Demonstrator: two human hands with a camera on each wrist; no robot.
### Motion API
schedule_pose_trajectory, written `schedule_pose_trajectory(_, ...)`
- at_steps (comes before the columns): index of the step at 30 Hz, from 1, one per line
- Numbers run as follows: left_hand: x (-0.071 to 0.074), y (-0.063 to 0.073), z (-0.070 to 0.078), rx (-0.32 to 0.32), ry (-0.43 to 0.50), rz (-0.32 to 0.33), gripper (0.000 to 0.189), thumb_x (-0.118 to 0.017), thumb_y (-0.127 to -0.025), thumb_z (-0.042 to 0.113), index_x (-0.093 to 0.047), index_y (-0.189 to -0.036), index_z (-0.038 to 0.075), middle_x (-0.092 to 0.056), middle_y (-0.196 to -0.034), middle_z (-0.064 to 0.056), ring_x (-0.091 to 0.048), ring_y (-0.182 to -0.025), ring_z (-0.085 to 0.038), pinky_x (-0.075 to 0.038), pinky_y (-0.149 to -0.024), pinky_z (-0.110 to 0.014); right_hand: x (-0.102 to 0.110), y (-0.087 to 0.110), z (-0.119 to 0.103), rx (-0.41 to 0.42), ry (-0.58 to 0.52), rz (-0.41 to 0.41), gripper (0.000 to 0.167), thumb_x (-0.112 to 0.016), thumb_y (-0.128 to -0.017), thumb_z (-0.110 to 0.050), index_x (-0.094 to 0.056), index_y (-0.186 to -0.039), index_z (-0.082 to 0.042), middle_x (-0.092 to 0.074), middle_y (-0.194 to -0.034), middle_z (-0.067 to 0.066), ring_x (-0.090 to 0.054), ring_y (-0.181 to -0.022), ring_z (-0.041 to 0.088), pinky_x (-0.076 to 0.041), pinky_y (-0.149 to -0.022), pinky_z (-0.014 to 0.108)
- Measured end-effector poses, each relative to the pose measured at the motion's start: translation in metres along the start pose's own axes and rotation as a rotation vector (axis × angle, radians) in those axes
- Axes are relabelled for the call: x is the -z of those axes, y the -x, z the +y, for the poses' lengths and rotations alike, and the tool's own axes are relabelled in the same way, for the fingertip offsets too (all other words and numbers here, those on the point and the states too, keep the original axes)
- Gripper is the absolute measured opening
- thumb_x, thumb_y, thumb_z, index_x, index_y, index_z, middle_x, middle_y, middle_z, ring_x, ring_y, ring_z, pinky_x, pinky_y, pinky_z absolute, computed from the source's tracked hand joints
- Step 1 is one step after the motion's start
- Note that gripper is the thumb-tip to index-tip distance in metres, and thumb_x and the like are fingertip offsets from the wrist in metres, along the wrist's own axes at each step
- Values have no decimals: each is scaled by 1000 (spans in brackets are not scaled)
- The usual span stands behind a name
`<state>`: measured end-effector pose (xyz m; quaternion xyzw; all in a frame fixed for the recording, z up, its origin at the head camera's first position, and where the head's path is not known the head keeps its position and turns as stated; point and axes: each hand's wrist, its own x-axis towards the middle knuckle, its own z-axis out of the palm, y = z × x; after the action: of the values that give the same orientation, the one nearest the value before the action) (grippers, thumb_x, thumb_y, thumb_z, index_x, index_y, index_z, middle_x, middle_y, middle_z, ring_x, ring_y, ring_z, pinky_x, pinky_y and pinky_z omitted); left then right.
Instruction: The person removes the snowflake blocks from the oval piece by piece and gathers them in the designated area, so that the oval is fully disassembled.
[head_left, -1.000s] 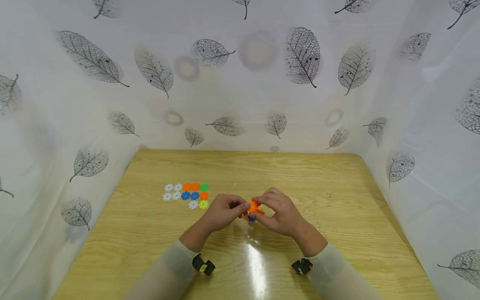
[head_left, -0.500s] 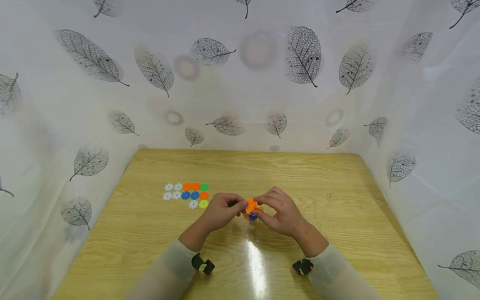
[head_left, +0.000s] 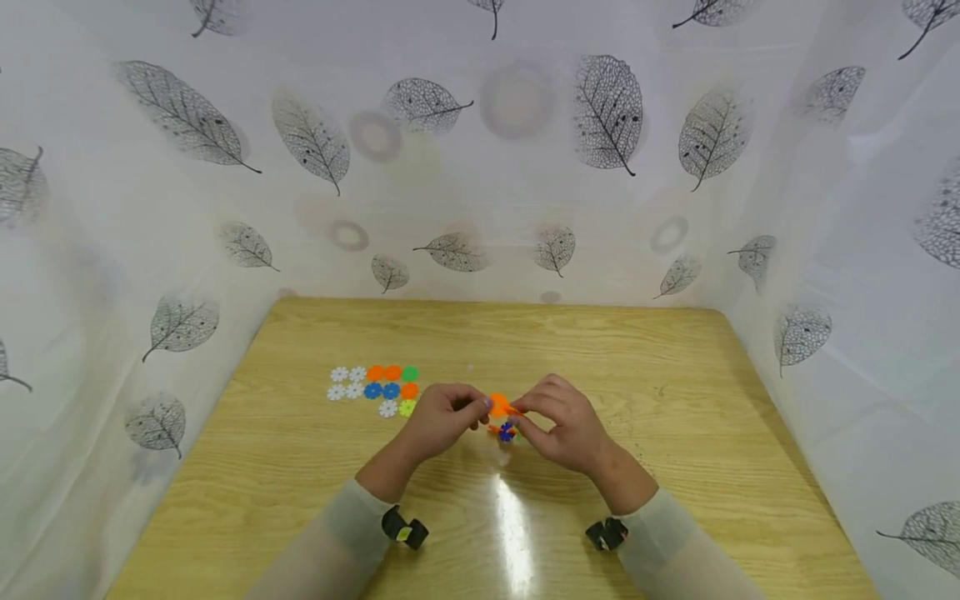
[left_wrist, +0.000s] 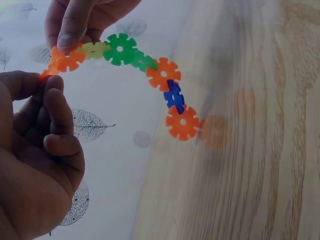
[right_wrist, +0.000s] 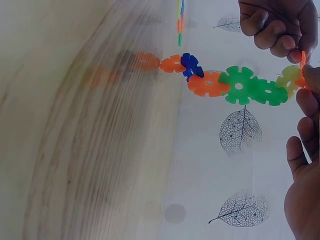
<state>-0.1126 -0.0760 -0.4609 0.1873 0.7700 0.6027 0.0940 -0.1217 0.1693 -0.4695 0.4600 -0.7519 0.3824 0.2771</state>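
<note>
The left hand (head_left: 446,422) pinches an orange disc (head_left: 498,405) right beside the right hand (head_left: 561,422), whose fingers grip the orange end of a chain of notched discs (left_wrist: 120,49). Over the wood-grain tabletop (head_left: 600,350), the chain arcs downward; loose discs (head_left: 372,391) lie in rows to the left.

Wood-grain table (head_left: 480,342), three rows of notched discs (head_left: 372,391) flat at left.
</note>
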Motion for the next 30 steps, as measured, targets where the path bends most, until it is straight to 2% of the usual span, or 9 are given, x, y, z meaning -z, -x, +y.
schedule_pose_trajectory(3,0,0,-1,6,-5,7,21,-65,-104,22,-79,-95,7,-72,-84,-1,-65,-73,-21,-57,-71,-51,0,0,0,10,11,8,10,-81,-92,-16,-80,-97,-8,-75,-91,-2,-63,-80,15,-51,-72,29)
schedule_pose_trajectory(6,0,-1,-1,11,-17,15,22,-66,-104,23,-79,-95,9,-72,-84,-1,-65,-75,-24,-56,-67,-40,-1,0,0,27,20,25,21,-72,-100,-26,-80,-96,-7,-75,-89,-2,-63,-78,15,-52,-70,29)
schedule_pose_trajectory(8,0,-1,-2,11,-20,21,22,-66,-104,24,-78,-95,8,-72,-84,-1,-65,-76,-30,-54,-65,-34,-2,0,-1,35,22,36,25,-70,-102,-28,-80,-95,-6,-75,-89,-1,-63,-77,15,-51,-70,29)
schedule_pose_trajectory(13,-1,-1,-4,7,-18,39,21,-66,-103,22,-78,-93,8,-72,-83,-1,-63,-78,-44,-51,-62,-31,-3,-1,-1,50,15,55,23,-71,-101,-25,-79,-93,-5,-75,-88,0,-63,-75,15,-51,-69,29)
schedule_pose_trajectory(18,-1,0,-5,-9,-6,56,21,-66,-103,20,-78,-92,7,-71,-82,-2,-62,-76,-43,-50,-61,-30,-4,-1,-2,65,18,64,22,-70,-101,-24,-79,-93,-5,-75,-87,0,-63,-74,15,-51,-68,30)
schedule_pose_trajectory(23,0,1,-7,18,13,69,24,-65,-104,22,-77,-93,4,-72,-84,-4,-64,-77,-35,-54,-65,-35,-4,1,-1,64,34,46,15,-75,-98,-19,-79,-94,-6,-75,-87,-1,-64,-75,15,-52,-69,30)
schedule_pose_trajectory(26,9,3,-8,87,54,139,24,-66,-103,24,-77,-94,5,-73,-86,-6,-66,-84,-40,-57,-74,-46,-1,4,0,59,38,52,5,-80,-91,-9,-79,-93,-6,-75,-86,0,-64,-74,16,-52,-67,31)
schedule_pose_trajectory(28,17,3,-9,117,70,188,23,-66,-103,23,-77,-95,5,-73,-87,-9,-66,-88,-43,-56,-80,-54,2,6,2,53,37,59,7,-81,-86,-5,-79,-93,-5,-75,-86,0,-64,-74,16,-52,-67,31)
schedule_pose_trajectory(30,25,5,-9,129,67,206,22,-67,-103,24,-77,-96,6,-73,-90,-12,-66,-89,-43,-55,-81,-58,5,8,4,50,33,70,10,-82,-83,-2,-79,-92,-5,-75,-86,1,-64,-73,16,-52,-66,32)
